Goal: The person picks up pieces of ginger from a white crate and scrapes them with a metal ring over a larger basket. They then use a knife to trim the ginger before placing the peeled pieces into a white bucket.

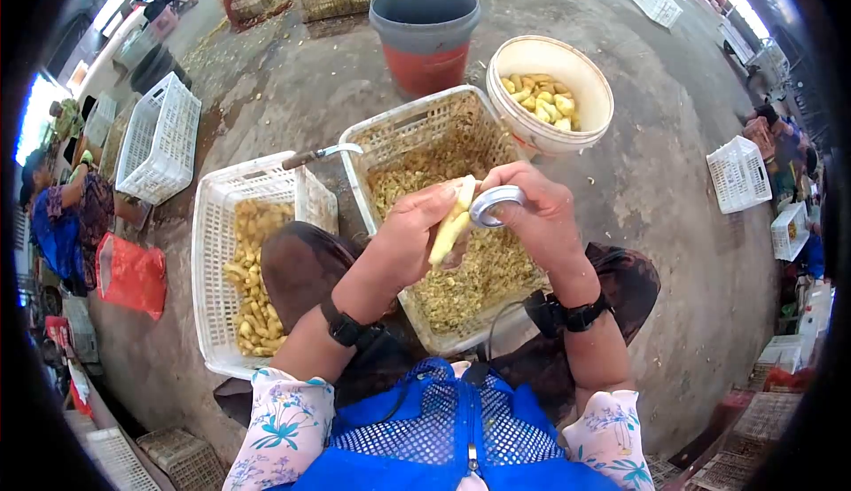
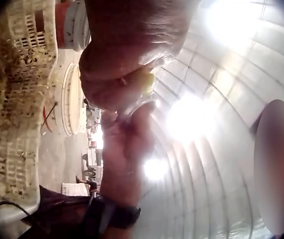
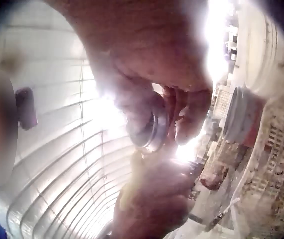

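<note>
My left hand (image 1: pixel 410 231) grips a pale yellow, partly peeled piece of ginger (image 1: pixel 450 225) between thumb and fingers, above a crate of peelings. From the other side, my right hand (image 1: pixel 538 214) pinches a round metal ring (image 1: pixel 498 206), its edge right at the ginger. In the right wrist view the metal ring (image 3: pixel 154 124) sits between the right thumb and fingers, over the blurred ginger (image 3: pixel 134 181). Most of the ginger (image 2: pixel 148 82) is hidden behind the fingers in the left wrist view. Yellowish scraps (image 1: pixel 474 278) fill the crate below both hands.
The peelings crate (image 1: pixel 356 172) stands between my knees, a hooked knife (image 1: pixel 321 154) across its corner. Left of it, a white crate (image 1: pixel 208 269) holds unpeeled ginger (image 1: pixel 257 305). A white bucket (image 1: pixel 567 144) with peeled pieces and a grey-red bucket (image 1: pixel 424 66) stand ahead. Other people sit farther off.
</note>
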Demonstrator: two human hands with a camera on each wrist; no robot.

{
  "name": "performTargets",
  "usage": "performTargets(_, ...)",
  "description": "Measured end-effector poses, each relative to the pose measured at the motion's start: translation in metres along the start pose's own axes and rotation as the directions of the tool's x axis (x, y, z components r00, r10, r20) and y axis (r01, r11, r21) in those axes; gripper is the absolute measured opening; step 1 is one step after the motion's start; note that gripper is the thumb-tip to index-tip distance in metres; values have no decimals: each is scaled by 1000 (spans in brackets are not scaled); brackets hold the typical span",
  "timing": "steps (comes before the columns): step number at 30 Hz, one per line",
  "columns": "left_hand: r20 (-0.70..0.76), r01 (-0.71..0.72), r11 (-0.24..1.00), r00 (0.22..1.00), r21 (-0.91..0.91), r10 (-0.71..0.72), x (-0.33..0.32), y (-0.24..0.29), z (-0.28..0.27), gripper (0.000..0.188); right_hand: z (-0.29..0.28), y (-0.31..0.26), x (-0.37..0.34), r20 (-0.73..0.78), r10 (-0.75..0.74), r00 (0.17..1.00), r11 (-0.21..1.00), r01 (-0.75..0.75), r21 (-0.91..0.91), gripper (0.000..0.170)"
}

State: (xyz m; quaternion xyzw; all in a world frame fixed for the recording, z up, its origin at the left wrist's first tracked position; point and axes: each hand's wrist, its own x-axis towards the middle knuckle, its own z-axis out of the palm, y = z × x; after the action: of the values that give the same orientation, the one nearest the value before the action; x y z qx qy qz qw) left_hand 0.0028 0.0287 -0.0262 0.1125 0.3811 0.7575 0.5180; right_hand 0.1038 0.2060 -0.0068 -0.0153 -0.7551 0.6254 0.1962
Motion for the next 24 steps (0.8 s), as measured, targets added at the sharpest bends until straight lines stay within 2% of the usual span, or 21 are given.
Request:
performTargets(2,-27,0,1000,1000,31,1,-1,0,1,44,-2,5,2,49,-92,995,994,94,-51,13)
performTargets(3,8,-19,996,1000,88,18,0,-2,-4,45,-3,7,1,76,-135,988,987,141,-75,12)
performTargets(6,35,31,997,999,72,-34,-1,-3,-5,45,0,4,-2,74,-83,994,985,93,-148,11)
performTargets(9,50,60,997,997,38,-62,-4,1,-2,43,-1,5,-2,105,-119,987,976,136,-170,13)
performTargets(12,18,50,994,998,92,-52,0,-2,-10,37,7,0,0,110,-226,968,953,243,-183,13)
performTargets(15,31,62,990,997,127,-66,2,-7,-19,31,9,-6,-3,128,-152,980,962,177,-208,13)
performTargets(18,-68,80,977,995,197,-67,0,-8,-15,31,6,1,-8,1,-63,998,962,61,-265,12)
performTargets(19,-10,94,978,996,185,-94,-3,-4,-16,31,3,0,-7,-32,-56,998,963,46,-265,12)
performTargets(22,22,-47,901,999,432,42,-14,5,1,36,-8,1,-5,-34,-84,996,983,77,-165,11)
performTargets(23,58,-64,867,997,494,41,-14,4,-5,44,-6,-3,-6,-68,-27,997,990,17,-142,13)
performTargets(24,49,-60,868,998,493,41,-14,4,-5,43,-6,-3,-7,-49,-22,999,993,16,-118,13)
